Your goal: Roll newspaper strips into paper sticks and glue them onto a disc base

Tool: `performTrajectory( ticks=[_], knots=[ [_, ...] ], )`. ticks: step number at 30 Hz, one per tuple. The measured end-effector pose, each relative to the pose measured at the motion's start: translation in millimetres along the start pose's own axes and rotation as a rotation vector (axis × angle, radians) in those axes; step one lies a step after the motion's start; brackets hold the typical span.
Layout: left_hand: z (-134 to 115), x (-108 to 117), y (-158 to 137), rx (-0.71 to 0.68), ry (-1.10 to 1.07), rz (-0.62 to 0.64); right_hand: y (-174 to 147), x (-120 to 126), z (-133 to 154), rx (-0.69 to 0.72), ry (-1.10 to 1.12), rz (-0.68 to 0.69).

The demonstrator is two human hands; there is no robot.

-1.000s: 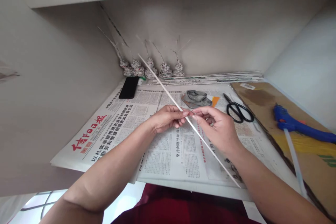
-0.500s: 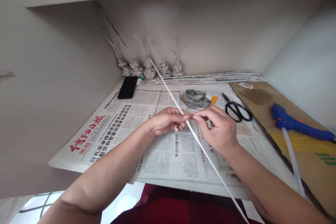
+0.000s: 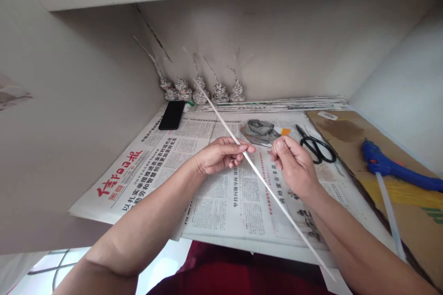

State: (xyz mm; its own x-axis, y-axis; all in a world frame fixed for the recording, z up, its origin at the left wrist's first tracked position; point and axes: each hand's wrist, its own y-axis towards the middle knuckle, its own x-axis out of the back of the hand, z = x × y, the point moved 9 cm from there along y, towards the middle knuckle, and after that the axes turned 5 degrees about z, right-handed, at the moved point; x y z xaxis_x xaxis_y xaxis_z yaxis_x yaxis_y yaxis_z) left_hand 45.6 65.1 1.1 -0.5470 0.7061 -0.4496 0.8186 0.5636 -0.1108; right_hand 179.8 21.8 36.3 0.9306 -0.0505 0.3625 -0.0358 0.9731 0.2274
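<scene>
White stick [image 3: 263,179], slim and straight, is the centre of attention! On the head view, it runs on a slant over the newspaper [image 3: 221,212], far end up towards the row of woven pieces [image 3: 200,92], near end down past the front edge of the worktop [image 3: 228,242].

And look at the hands: the left hand [image 3: 223,156] has it, thumb and forefinger pinched round it partway along, the other fingers tucked beneath. Over to the right hand [image 3: 296,166], and that one is off the stick, apart but near, fingers curled in with the thumb against them. Something tiny between those fingertips? Can't tell from up here.

So the step in hand, as I read it, is handling the stick in the air, left hand steadying, right hand free of it. Any next touch from the right calls for crossing that short gap and meeting the stick with a light pinch, because something so slender looks likely to bend or swing under a hard push.

Waiting on the right are the black scissors [image 3: 306,139], just beyond the right hand, and the blue glue gun [image 3: 401,170] lying over the cardboard [image 3: 415,226], both untouched!
</scene>
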Motion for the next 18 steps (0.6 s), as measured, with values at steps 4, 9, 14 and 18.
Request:
performTrajectory(
  ticks=[4, 9, 14, 18],
  knots=[
    [-14.8, 5.5, -3.1, -0.116, -0.104, -0.034, -9.0, -28.9, 6.2, -0.043, 0.011, 0.217],
    [-20.3, 11.5, -2.6, -0.180, -0.115, -0.076, -55.0, -100.8, 35.3, 0.044, 0.117, 0.905],
    [-15.9, 13.7, 0.0, -0.172, -0.093, -0.087, -28.2, -72.4, -3.9, -0.213, 0.136, 0.586],
    [-10.6, 14.0, 1.3, -0.135, -0.007, -0.124, -14.3, -50.9, -18.9, -0.343, 0.379, 0.413]
  ],
)
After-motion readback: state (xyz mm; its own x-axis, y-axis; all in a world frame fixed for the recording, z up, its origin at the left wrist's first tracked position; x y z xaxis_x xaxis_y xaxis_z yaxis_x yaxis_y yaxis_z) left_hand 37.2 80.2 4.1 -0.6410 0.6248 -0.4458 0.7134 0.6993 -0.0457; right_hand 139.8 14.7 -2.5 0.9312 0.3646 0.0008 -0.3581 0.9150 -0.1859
